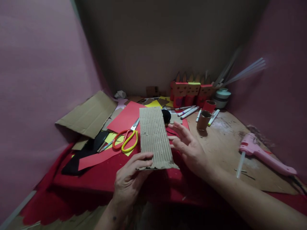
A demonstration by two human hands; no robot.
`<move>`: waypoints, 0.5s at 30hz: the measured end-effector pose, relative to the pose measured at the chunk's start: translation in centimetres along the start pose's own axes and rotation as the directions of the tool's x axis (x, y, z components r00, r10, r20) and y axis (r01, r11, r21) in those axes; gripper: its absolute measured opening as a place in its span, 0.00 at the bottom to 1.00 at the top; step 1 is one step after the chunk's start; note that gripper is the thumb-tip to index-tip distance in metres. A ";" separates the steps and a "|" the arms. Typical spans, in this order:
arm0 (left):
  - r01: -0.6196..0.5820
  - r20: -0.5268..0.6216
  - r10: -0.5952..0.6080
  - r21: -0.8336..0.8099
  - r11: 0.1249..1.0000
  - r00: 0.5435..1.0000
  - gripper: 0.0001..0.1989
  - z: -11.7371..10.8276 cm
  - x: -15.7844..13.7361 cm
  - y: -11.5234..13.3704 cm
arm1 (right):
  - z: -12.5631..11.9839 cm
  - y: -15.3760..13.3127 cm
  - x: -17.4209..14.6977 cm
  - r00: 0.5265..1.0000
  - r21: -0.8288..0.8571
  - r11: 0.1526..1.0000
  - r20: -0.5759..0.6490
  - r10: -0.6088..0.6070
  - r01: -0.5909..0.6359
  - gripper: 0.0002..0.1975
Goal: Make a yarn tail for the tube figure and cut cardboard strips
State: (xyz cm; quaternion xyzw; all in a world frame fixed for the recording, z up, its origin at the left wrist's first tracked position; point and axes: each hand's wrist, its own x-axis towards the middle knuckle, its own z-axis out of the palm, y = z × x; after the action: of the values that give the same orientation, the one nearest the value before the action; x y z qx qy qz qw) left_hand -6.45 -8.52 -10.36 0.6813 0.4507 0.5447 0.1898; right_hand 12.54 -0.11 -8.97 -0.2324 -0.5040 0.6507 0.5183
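A strip of corrugated cardboard (155, 137), ribbed side up with a ragged near edge, is raised in front of me. My left hand (133, 175) grips its near left corner, fingers on top and thumb below. Beside its right edge is my right hand (189, 148), fingers stretched and apart; whether a fingertip touches the edge I cannot tell. Scissors (128, 137) with one red and one yellow handle lie just left of the strip, their blades partly hidden by it. Red paper (127, 116) lies behind them.
A pink glue gun (263, 155) rests on a board at right. Cardboard tubes (203, 120), markers (189, 112) and decorated box figures (181, 92) stand or lie toward the back. A jar (222, 97) holds clear sticks. Folded cardboard (88, 115) leans at left. Pink walls flank the table.
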 end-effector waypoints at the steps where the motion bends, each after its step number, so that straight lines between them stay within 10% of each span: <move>1: -0.017 0.047 0.017 -0.014 1.000 0.999 0.10 -0.1 0.0 0.2 | 0.0 0.1 0.2 0.998 0.042 0.997 -0.020 0.060 -0.059 0.30; 7: 0.123 0.255 -0.077 -0.171 0.978 0.964 0.09 -0.3 0.4 1.3 | 0.1 -0.2 1.0 0.902 0.222 0.875 0.161 0.402 -0.430 0.21; 15: 0.390 0.291 -0.323 -0.211 0.896 0.900 0.03 0.8 0.4 2.7 | 0.7 -0.1 0.7 0.912 0.275 0.871 0.075 0.403 -0.407 0.16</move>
State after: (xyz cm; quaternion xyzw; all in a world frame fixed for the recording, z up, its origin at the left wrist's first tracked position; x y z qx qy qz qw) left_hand -4.61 -9.44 -8.41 0.6175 0.4646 0.4657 0.4312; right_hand 11.74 0.22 -8.44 -0.2509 -0.3493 0.8119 0.3946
